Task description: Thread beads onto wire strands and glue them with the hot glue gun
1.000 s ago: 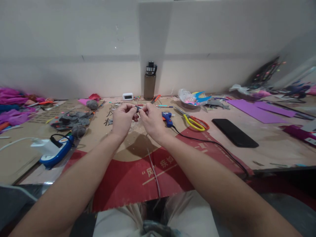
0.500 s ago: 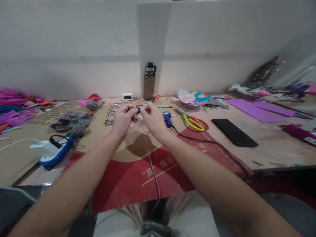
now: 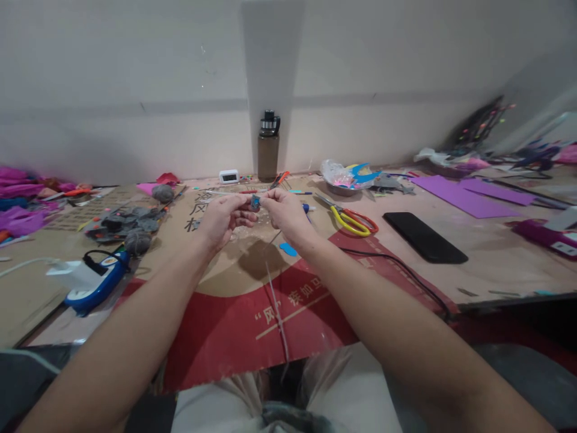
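Note:
A small blue and grey piece (image 3: 255,202), too small to name, is pinched between my two hands above the cardboard. My left hand (image 3: 225,221) grips its left side with thumb and forefinger, the other fingers curled below. From the right, the thumb and fingers of my right hand (image 3: 285,216) close on it. A thin grey strand (image 3: 276,300) runs over the red part of the cardboard sheet (image 3: 211,331) towards my lap. By my right wrist there is a flat blue cut-out (image 3: 288,249). The blue glue gun (image 3: 306,208) is mostly hidden behind my right hand.
Yellow-and-red-handled scissors (image 3: 349,219) and a black phone (image 3: 424,237) lie on the right. A bottle (image 3: 268,147) and a white clock (image 3: 229,176) stand by the wall. At left are grey scraps (image 3: 119,224), yarn balls (image 3: 137,242) and a blue power strip (image 3: 99,282).
The piece in my fingers has turned and shows more blue. My right hand has shifted slightly right and down, covering more of the glue gun. The blue cut-out now shows beside my right wrist.

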Available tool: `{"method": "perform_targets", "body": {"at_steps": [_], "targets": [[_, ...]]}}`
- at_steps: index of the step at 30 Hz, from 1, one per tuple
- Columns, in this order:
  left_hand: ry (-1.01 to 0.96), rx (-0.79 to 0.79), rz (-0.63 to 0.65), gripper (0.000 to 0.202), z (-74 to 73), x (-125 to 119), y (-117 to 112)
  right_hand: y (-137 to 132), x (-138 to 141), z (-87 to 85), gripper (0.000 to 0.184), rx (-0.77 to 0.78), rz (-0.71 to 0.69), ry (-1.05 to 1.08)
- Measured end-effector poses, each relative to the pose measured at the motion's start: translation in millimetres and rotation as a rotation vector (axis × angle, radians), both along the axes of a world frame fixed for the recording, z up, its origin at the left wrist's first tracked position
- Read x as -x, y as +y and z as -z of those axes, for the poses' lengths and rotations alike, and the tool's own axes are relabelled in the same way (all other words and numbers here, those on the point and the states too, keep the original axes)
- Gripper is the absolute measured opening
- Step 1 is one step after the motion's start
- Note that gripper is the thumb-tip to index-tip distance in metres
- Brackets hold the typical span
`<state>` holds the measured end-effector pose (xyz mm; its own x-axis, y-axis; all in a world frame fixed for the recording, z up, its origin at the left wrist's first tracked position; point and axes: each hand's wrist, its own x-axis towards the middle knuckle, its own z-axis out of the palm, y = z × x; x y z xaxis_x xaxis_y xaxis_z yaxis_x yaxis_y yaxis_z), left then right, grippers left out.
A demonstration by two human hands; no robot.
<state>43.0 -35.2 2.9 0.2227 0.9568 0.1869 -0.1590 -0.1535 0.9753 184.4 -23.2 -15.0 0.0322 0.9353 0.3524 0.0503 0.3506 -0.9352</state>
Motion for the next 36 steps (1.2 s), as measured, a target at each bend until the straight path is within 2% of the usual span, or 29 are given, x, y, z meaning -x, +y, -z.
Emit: {"method": "perform_targets", "body": {"at_steps": [4, 7, 10, 14, 18, 22, 26, 31, 36], "targets": [[0.139, -0.096, -0.076, 0.020, -1.4, 2.0, 1.4, -3.8, -4.6, -1.8, 0.010, -0.042, 0.040, -0.149], [0.363, -0.240, -0.147, 0.014, -10.6, -0.6, -7.0, -9.0, -6.9, -4.2, 0.009, -0.120, 0.079, -0.313], [0.556, -0.310, -0.200, 0.013, -20.4, -4.6, -17.5, -13.3, -7.6, -5.6, 0.008, -0.208, 0.100, -0.459], [0.657, -0.363, -0.231, 0.012, -18.5, -5.2, -17.7, -14.8, -7.4, -4.9, 0.007, -0.288, 0.141, -0.588], [0.628, -0.364, -0.270, 0.009, -11.3, -2.2, -11.0, -12.5, -7.3, -1.2, 0.005, -0.258, 0.090, -0.540], [0.530, -0.259, -0.305, 0.010, -13.2, -1.3, -11.8, -10.1, -6.1, 3.4, 0.020, -0.251, 0.076, -0.451], [0.468, -0.225, -0.276, 0.011, -12.9, -0.3, -11.5, -10.4, -4.4, 4.0, 0.005, -0.319, 0.099, -0.456], [0.429, -0.206, -0.286, 0.009, -6.5, 0.3, -5.7, -12.5, -4.0, 1.3, 0.007, -0.303, 0.130, -0.469], [0.376, -0.215, -0.322, 0.007, -1.5, 2.0, 0.1, -12.8, -2.8, 3.6, 0.016, -0.261, 0.010, -0.462]]}}
